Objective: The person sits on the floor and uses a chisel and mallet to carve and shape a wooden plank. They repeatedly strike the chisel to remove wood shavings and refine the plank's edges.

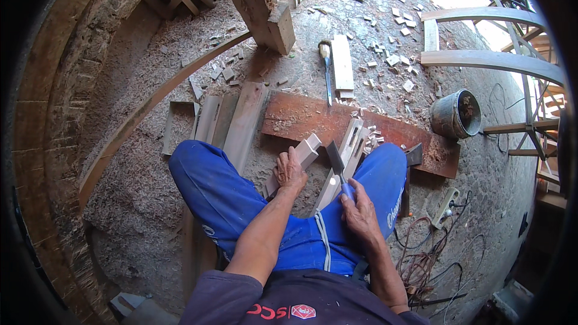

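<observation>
The stepped block (306,154) is slanting between this worker's knees (197,155), the left hand (289,171) curling its fingers over it, seemingly for steadiness, the right hand (360,209) gripping a chisel (335,159) by its handle (347,190).

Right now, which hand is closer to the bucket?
The right hand. It holds a chisel, left of the bucket and closer to the body. The left hand is farther left, on a wood block.

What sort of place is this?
Probably a woodworking shop: shavings and offcuts lie scattered about, and the right hand holds a chisel.
</observation>
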Available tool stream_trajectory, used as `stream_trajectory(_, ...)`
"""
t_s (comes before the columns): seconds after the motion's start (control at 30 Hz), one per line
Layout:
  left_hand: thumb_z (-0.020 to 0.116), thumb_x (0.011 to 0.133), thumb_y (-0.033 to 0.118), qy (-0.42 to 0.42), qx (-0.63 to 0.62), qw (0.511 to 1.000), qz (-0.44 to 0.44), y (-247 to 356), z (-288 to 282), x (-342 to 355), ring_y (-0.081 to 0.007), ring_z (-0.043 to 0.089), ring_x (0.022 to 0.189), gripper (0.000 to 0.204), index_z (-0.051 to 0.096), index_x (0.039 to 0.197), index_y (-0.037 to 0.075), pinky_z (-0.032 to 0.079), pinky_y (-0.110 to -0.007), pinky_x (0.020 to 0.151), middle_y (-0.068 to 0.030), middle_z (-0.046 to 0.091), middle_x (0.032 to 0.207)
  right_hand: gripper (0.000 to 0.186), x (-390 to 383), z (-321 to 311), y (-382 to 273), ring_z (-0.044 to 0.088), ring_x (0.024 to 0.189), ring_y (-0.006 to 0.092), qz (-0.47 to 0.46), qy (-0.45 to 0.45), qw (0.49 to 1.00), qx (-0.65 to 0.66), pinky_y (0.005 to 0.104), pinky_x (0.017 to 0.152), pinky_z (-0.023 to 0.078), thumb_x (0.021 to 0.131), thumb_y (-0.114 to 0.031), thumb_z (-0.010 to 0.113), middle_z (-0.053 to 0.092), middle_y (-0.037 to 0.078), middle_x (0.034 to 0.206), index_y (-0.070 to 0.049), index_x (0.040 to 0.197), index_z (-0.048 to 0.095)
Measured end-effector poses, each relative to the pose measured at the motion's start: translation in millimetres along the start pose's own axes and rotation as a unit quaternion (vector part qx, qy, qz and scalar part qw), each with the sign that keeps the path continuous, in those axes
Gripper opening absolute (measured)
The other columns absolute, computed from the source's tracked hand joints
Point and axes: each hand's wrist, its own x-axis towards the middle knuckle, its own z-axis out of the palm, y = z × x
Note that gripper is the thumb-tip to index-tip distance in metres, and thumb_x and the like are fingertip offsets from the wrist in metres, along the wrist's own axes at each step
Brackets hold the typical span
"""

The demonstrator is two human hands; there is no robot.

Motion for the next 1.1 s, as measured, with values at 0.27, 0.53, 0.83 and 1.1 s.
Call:
stream_trajectory(0.27,0.078,0.075,0.014,-0.029,0.032,0.999,0.002,-1.0,-3.5,2.0,-0.0415,0.05,0.124,0.094,0.028,0.154,0.008,0.046,-0.059,0.098,-0.0202,0.047,0.13,0.053,4.0,31.2,12.7,0.069,0.091,0.0274,-0.062,0.049,0.997,-0.022,0.0415,0.085,0.054,0.1,-0.026,0.061,0.068,0.017,0.098,-0.002,0.145,0.048)
stream_trajectory(0.53,0.08,0.074,0.014,0.004,0.021,0.999,0.031,-12.9,13.1,4.0,-0.0392,0.05,0.124,0.096,0.026,0.153,0.005,0.046,-0.058,0.098,-0.0194,0.05,0.129,0.048,8.6,29.5,-6.0,0.071,0.092,0.0338,0.023,0.019,1.0,-0.004,0.0439,0.086,0.055,0.099,-0.02,0.059,0.07,0.022,0.1,-0.001,0.142,0.052)
stream_trajectory(0.83,0.079,0.075,0.016,-0.039,0.065,0.997,0.03,-5.1,-11.5,3.4,-0.0369,0.053,0.122,0.085,0.033,0.145,0.004,0.044,-0.055,0.098,-0.0178,0.052,0.127,0.046,14.7,40.4,18.2,0.065,0.109,0.0472,-0.162,0.075,0.971,-0.16,0.0499,0.094,0.052,0.101,-0.016,0.053,0.067,0.033,0.115,0.0,0.144,0.051)
stream_trajectory(1.1,0.082,0.071,0.016,-0.037,0.068,0.996,0.037,-7.4,-12.1,-0.3,-0.0383,0.055,0.119,0.087,0.034,0.143,0.004,0.044,-0.054,0.098,-0.0189,0.054,0.125,0.042,11.7,33.9,6.4,0.065,0.1,0.0495,-0.116,0.04,0.974,-0.191,0.0521,0.087,0.051,0.102,-0.017,0.052,0.067,0.033,0.104,0.0,0.141,0.054)
